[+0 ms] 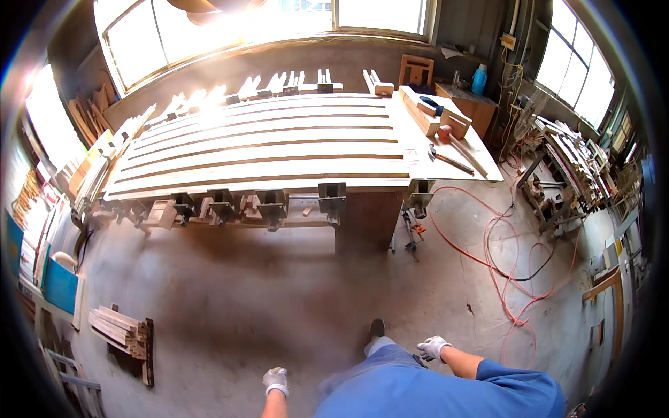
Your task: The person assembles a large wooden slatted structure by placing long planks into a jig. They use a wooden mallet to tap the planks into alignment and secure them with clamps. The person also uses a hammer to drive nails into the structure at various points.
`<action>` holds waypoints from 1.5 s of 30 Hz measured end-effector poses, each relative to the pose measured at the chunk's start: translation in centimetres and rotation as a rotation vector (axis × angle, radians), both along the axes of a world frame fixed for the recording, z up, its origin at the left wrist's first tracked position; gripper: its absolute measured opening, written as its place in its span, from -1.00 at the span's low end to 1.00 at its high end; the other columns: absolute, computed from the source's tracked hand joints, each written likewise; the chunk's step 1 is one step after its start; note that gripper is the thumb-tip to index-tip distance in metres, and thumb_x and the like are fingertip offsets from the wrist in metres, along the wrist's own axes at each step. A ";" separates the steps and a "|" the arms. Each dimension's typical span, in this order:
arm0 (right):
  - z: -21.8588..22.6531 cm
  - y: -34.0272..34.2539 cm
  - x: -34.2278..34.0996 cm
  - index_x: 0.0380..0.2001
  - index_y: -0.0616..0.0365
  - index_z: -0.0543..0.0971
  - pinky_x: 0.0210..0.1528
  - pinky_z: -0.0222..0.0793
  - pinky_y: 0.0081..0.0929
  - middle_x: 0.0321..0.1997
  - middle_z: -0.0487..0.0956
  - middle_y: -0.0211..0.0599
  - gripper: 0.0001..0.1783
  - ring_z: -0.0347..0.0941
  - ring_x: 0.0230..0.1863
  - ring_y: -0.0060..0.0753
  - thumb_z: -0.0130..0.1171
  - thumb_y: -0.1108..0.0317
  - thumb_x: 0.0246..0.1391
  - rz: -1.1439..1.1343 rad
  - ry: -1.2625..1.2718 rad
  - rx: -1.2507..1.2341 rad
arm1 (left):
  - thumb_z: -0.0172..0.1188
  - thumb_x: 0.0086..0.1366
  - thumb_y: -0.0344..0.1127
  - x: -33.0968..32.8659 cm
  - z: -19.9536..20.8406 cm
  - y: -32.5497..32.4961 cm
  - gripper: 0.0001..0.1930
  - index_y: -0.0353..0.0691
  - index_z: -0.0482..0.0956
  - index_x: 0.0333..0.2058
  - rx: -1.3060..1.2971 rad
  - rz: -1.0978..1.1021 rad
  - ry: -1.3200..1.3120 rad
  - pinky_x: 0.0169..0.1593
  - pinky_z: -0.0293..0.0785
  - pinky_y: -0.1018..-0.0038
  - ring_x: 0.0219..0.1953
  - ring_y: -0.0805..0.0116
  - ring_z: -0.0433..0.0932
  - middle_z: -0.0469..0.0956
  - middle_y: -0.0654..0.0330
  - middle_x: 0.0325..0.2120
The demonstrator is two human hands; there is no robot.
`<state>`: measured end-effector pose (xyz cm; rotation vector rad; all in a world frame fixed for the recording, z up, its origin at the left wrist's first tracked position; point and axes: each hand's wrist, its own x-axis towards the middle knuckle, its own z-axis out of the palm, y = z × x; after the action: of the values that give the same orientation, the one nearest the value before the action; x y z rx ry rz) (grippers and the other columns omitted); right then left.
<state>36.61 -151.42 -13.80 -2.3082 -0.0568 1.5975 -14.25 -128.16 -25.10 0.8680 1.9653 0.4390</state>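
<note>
My left hand (276, 380), in a white glove, hangs low over the floor with its fingers curled in and nothing showing in them. To the right of my body, my right hand (433, 347) wears a matching glove; its fingers are loosely bent, a little apart, and hold nothing visible. Both hands are well away from the workbench (369, 219) in front. Long pale wooden strips (265, 151) lie across that bench in parallel rows with dark gaps between them. Dark metal clamps (332, 202) line its near edge.
A claw hammer (451, 161), a mallet (463, 150) and a wooden box (425, 111) sit at the bench's right end. Red hoses (488, 261) coil across the floor. Stacked wood pieces (122, 329) stand at left, and a cluttered rack (571, 164) at right.
</note>
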 end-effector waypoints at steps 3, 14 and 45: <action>-6.7 -1.4 3.4 -0.15 0.25 0.64 -0.29 0.64 -0.24 -0.28 0.69 -0.14 -0.66 0.67 -0.35 -0.19 0.22 0.14 0.32 -0.076 0.067 -0.014 | 0.39 0.19 -0.48 2.4 1.1 0.4 -0.84 -0.25 0.74 -0.22 -0.110 0.005 -0.092 -0.30 0.57 0.38 -0.43 0.39 0.60 0.70 0.21 -0.44; -7.9 12.3 27.3 -0.33 0.22 0.66 -0.02 0.54 -0.08 -0.29 0.70 0.14 -0.41 0.70 -0.12 -0.08 -0.14 -0.05 0.45 0.181 -0.885 -0.008 | 0.28 0.25 -0.43 10.5 2.7 8.2 -0.95 -0.16 0.69 -0.32 -0.130 0.121 -0.033 -0.60 0.43 0.36 -0.66 0.37 0.52 0.60 0.18 -0.59; 12.2 39.3 30.7 -0.11 0.16 0.63 0.07 0.46 -0.11 -0.11 0.63 -0.04 -0.60 0.57 -0.05 0.01 0.18 0.02 0.26 -0.070 -1.200 0.343 | 0.31 0.28 -0.14 36.9 24.4 46.2 -0.68 -0.20 0.65 -0.09 0.983 -0.792 0.773 0.30 0.21 -0.08 0.21 -0.11 0.43 0.60 0.02 0.00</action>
<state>67.26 -112.09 -1.60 -2.5481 -0.4654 -0.0241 22.68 -81.98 -0.74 2.6224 1.7456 0.6424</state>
